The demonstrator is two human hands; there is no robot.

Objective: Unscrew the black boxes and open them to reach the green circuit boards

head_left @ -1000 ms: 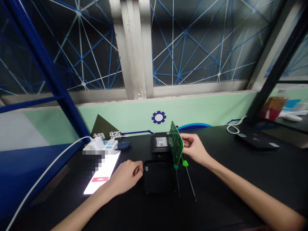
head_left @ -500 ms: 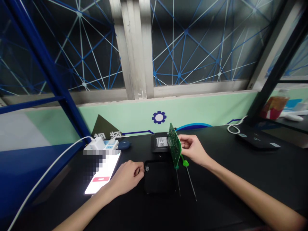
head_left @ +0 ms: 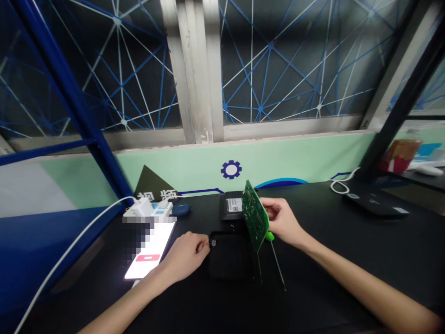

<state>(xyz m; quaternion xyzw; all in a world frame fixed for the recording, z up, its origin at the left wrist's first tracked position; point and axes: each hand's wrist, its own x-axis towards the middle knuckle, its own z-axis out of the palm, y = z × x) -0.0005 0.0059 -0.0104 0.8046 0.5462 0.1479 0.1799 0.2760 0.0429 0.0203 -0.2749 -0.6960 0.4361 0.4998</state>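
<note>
In my right hand (head_left: 283, 220) is a green circuit board (head_left: 255, 217), pinched by its right side and held nearly upright over the table. Below it lie screwdrivers; one with a green handle (head_left: 270, 236) and thin metal shaft shows, while the other's handle is hidden behind the board. My left hand (head_left: 189, 250) rests on the table with fingers curled, against the left edge of a shallow black plastic casing (head_left: 229, 257). What those fingers hold, if anything, is hidden. A black box with a white label (head_left: 233, 204) sits behind the board.
A lit phone (head_left: 149, 250) lies left of my left hand, near a white power strip (head_left: 160, 209) with a plugged-in charger and a dark blue case (head_left: 181, 210). Further right are a flat black device (head_left: 375, 204) and a white cable (head_left: 340, 186). A window wall stands behind.
The circuit board has turned so that more of its face shows, and its lower edge has swung slightly right. My left hand has stayed by the casing.
</note>
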